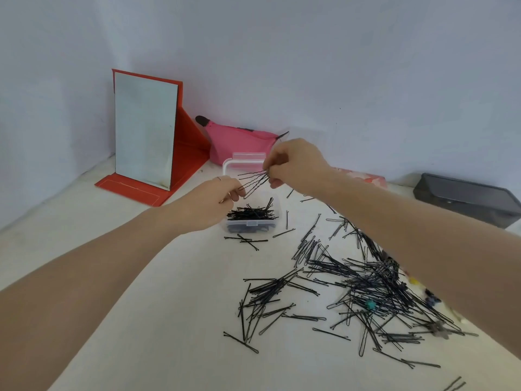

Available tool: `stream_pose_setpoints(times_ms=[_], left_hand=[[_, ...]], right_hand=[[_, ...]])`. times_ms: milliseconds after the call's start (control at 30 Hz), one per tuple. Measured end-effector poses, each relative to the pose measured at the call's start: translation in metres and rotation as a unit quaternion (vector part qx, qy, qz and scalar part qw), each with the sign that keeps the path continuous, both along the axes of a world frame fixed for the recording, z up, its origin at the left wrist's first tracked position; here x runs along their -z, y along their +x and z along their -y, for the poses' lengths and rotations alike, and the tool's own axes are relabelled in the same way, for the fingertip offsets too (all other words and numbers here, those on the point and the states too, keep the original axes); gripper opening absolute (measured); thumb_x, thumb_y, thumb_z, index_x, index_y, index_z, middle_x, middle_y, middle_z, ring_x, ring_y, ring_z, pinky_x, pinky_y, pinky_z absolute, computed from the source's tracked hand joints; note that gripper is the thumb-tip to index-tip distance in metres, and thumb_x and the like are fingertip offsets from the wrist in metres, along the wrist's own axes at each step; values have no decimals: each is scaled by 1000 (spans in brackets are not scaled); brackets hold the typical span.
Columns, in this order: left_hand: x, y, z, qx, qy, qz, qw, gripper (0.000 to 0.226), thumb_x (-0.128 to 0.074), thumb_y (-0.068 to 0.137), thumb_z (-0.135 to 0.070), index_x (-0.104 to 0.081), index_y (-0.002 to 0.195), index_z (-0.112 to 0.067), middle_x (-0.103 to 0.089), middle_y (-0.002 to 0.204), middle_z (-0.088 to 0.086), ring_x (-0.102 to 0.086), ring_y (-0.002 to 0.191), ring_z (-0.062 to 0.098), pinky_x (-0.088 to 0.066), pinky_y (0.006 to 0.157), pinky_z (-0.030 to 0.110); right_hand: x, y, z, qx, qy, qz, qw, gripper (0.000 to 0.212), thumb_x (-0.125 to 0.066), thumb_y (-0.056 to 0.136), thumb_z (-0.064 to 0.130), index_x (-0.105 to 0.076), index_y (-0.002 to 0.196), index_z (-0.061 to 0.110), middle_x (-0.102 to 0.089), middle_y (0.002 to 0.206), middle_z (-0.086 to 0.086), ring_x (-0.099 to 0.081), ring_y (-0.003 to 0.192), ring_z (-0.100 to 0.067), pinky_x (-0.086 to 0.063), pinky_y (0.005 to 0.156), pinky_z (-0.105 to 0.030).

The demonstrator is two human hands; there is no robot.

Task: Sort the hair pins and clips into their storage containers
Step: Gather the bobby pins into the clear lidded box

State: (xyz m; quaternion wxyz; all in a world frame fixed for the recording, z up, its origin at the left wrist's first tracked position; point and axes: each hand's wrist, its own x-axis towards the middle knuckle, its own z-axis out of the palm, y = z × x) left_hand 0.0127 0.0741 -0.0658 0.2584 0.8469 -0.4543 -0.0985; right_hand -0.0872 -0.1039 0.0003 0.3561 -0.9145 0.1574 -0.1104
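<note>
A small clear plastic box (277,204) with its lid open holds several black hair pins. Above it my right hand (293,165) pinches a fanned bunch of black hair pins (253,182) at one end. My left hand (214,198) touches the bunch's other end with its fingertips, just left of the box. A big loose pile of black hair pins (358,286) covers the white surface to the right, partly under my right forearm. A few small coloured clips (371,305) lie in that pile. Three stray pins (246,240) lie in front of the box.
A red folding stand mirror (145,131) stands at the back left. A pink pouch (236,142) leans on the wall behind the box. A dark grey case (465,201) sits at the far right, with a pink patterned item (363,177) beside it.
</note>
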Motion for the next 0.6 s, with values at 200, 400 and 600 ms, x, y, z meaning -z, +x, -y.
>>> stream_pose_setpoints(times_ms=[200, 400, 600], left_hand=[[2, 5, -7, -31, -14, 26, 999, 22, -52, 93, -7, -58, 110, -19, -54, 110, -2, -54, 100, 13, -39, 74, 11], [4, 1, -1, 35, 33, 136, 990, 39, -49, 97, -36, -53, 135, -29, -53, 134, -8, -44, 126, 16, -38, 105, 36], [0, -10, 10, 75, 164, 224, 958, 38, -33, 102, -34, -70, 110, -34, -44, 147, -3, -41, 127, 23, -40, 101, 42]], right_hand=[[47, -5, -6, -19, -143, -81, 986, 29, -52, 85, -3, -75, 89, 14, -69, 101, -7, -67, 85, -21, -55, 72, -27], [41, -10, -1, -72, -172, -81, 979, 34, -49, 88, -2, -75, 102, 16, -71, 108, -3, -67, 97, -20, -55, 86, -32], [39, -20, -11, -151, -185, -157, 958, 45, -40, 93, 0, -68, 124, 18, -64, 128, 0, -50, 81, -10, -37, 64, -13]])
